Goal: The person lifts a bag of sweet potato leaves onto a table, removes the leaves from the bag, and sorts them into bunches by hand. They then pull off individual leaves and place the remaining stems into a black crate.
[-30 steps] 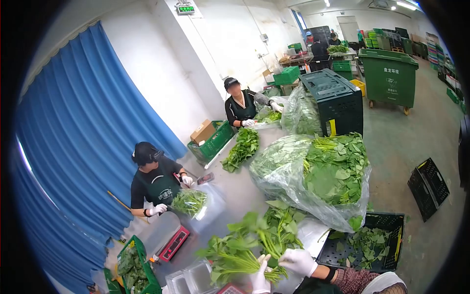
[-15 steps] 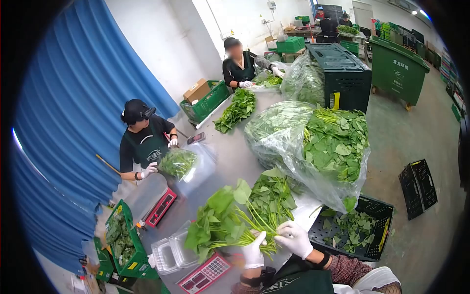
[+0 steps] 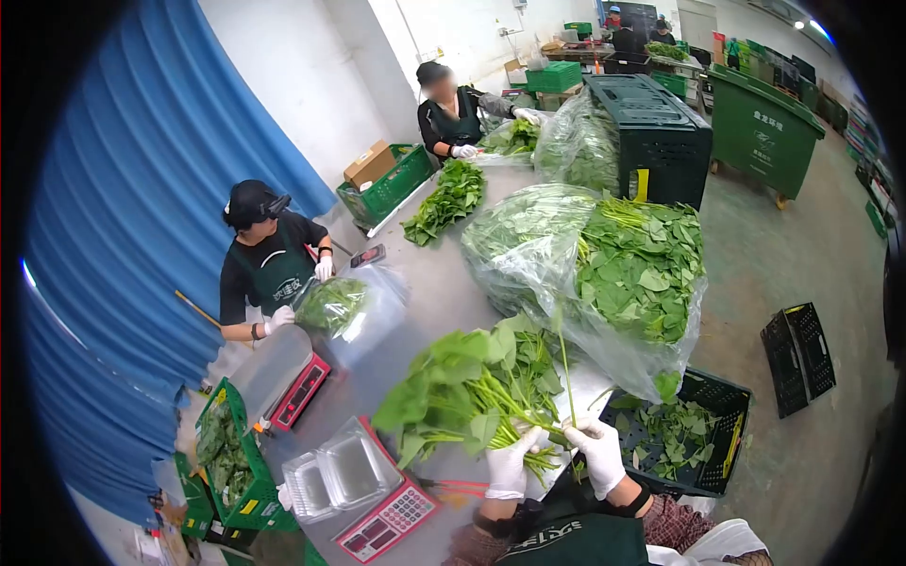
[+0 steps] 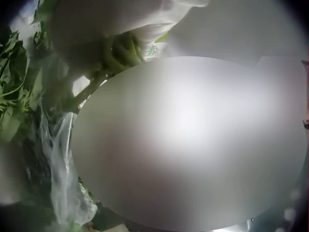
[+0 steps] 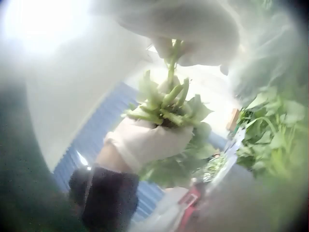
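Observation:
My gloved left hand (image 3: 510,467) grips the lower stems of a bunch of leafy greens (image 3: 439,382), whose leaves fan out to the left over the table. Close beside it, my gloved right hand (image 3: 598,455) pinches one long stem (image 3: 567,373) that stands nearly upright. The right wrist view shows the cut stem ends (image 5: 166,108) poking out of the left fist, with the right fingers just above them. In the left wrist view a large blurred patch hides most of the work. More greens (image 3: 533,363) lie behind the held bunch.
An opened plastic bag of greens (image 3: 646,274) rests on the table ahead. A black crate (image 3: 736,415) with loose leaves stands at right. Left are a red scale (image 3: 392,519), clear clamshell boxes (image 3: 354,467) and a second scale (image 3: 300,391). Two people work across the table.
My right hand has moved slightly right and down from the bunch, and a single stem now stands up from its fingers. The left hand keeps its grip. The head view has shifted.

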`<state>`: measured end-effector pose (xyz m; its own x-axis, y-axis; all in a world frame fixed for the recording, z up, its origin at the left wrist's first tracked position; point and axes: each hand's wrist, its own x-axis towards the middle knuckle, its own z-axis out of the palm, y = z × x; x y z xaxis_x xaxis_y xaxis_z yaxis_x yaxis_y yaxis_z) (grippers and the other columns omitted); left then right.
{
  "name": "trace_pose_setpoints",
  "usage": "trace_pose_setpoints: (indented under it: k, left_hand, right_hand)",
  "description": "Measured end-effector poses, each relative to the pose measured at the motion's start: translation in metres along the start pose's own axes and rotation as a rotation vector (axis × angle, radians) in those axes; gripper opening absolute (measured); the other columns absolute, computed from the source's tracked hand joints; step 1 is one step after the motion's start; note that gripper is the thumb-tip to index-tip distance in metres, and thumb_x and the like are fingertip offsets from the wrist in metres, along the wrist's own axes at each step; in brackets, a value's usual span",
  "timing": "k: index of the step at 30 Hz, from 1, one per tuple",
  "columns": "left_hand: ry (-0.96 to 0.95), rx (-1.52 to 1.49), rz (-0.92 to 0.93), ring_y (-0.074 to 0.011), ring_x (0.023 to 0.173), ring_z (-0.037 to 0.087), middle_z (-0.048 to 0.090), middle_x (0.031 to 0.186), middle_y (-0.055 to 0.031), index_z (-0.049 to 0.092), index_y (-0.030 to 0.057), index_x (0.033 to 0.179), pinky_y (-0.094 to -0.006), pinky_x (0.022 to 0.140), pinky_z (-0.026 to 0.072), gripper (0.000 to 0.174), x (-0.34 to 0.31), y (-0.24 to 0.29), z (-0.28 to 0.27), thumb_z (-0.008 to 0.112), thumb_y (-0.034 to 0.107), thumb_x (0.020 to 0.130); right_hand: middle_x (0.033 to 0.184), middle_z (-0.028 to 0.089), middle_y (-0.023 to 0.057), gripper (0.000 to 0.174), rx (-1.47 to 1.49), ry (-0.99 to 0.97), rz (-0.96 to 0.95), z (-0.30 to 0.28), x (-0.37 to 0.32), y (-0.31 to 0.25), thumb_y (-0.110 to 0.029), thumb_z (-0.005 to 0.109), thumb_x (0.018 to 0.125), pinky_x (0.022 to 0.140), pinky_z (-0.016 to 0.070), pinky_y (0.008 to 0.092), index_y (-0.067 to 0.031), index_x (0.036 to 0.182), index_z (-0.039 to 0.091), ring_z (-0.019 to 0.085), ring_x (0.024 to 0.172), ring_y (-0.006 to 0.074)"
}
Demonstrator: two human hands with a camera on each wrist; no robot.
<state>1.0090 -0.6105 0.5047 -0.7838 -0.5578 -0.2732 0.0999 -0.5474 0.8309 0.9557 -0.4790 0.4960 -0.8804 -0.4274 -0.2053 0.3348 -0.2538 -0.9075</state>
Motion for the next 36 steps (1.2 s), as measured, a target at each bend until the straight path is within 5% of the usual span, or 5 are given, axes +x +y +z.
trace_pose_setpoints:
  k: [16, 20, 25, 28, 36]
  left_hand:
    - [0.012, -0.154, 0.003, -0.0092, 0.063, 0.051, 0.058, 0.081, -0.0044, 0.055, 0.0019, 0.091, -0.0202, 0.055, 0.0417, 0.016, -0.007, -0.013, 0.006, 0.059, -0.007, 0.079]
    - [0.242, -0.140, 0.119, -0.0105, 0.058, 0.051, 0.056, 0.074, -0.0031, 0.056, 0.0048, 0.083, -0.0229, 0.055, 0.0421, 0.019, 0.012, 0.008, -0.018, 0.065, -0.008, 0.073]
    - [0.158, -0.075, 0.082, -0.0105, 0.057, 0.051, 0.056, 0.071, -0.0033, 0.055, 0.0040, 0.080, -0.0233, 0.055, 0.0423, 0.016, 0.007, 0.010, -0.027, 0.065, -0.008, 0.073]
    - [0.076, 0.055, 0.100, -0.0098, 0.054, 0.051, 0.056, 0.068, -0.0033, 0.056, 0.0036, 0.079, -0.0211, 0.049, 0.0406, 0.017, 0.003, 0.001, -0.019, 0.068, -0.005, 0.071]
    - [0.013, 0.181, 0.120, -0.0107, 0.058, 0.053, 0.057, 0.073, -0.0024, 0.056, 0.0027, 0.083, -0.0219, 0.051, 0.0431, 0.023, -0.001, -0.013, -0.036, 0.069, -0.006, 0.067]
  right_hand:
    - [0.095, 0.057, 0.0086, 0.018, 0.610, -0.444, 0.323, 0.001, 0.005, 0.004, -0.017, 0.053, 0.087, 0.081, 0.0410, 0.0263, -0.0015, 0.093, 0.059, 0.052, 0.094, 0.0148]
    - [0.100, 0.058, 0.0069, 0.027, 0.558, -0.168, -0.204, -0.074, 0.003, -0.011, -0.025, 0.055, 0.087, 0.088, 0.0378, 0.0273, -0.0038, 0.103, 0.056, 0.053, 0.094, 0.0155]
    - [0.079, 0.057, -0.0041, 0.021, 0.720, 0.301, 0.092, -0.200, 0.014, 0.056, -0.035, 0.052, 0.089, 0.057, 0.0438, 0.0201, -0.0157, 0.095, 0.055, 0.054, 0.072, 0.0088]
    - [0.083, 0.059, 0.0003, 0.022, 0.404, 0.279, 0.259, -0.092, 0.003, 0.025, -0.023, 0.056, 0.087, 0.059, 0.0433, 0.0187, -0.0074, 0.102, 0.058, 0.056, 0.073, 0.0096]
    - [0.078, 0.059, 0.0070, 0.028, -1.043, -0.355, -0.678, 0.035, 0.037, -0.016, -0.035, 0.069, 0.070, 0.064, 0.0457, 0.0322, -0.0091, 0.078, 0.066, 0.058, 0.073, 0.0241]
